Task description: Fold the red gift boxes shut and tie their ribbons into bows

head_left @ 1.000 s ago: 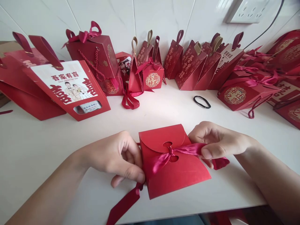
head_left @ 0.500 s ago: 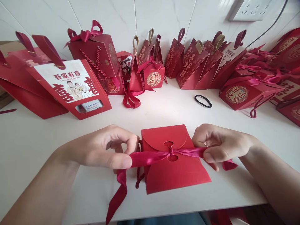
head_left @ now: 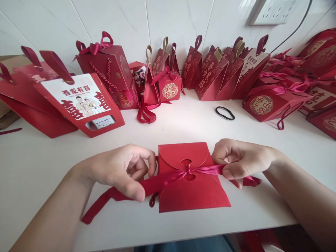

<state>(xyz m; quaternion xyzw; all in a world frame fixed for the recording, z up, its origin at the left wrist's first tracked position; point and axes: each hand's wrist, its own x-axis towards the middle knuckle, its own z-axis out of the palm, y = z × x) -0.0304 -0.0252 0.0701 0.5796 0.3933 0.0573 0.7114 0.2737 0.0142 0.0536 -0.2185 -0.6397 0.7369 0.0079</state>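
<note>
A flat-lying red gift box with rounded interlocking flaps sits before me on the white table. Its magenta satin ribbon is knotted once at the middle of the flaps. On the left side, my left hand has its thumb over the ribbon, index finger raised apart and other fingers curled; the ribbon's tail trails past it to the lower left. Pinched between thumb and curled fingers of my right hand is the other ribbon half, its end showing below the hand. A twisted cord hangs at the box's left edge.
Red gift boxes with strap handles stand at the back left, and more line the tiled wall. Bow-tied boxes are grouped at the right. A black hair tie lies behind my right hand. A socket panel is on the wall.
My left hand has shifted slightly left and its index finger has lifted from the thumb. The left ribbon tail has swung from hanging down to lying out leftward. My right hand keeps its pinch.
</note>
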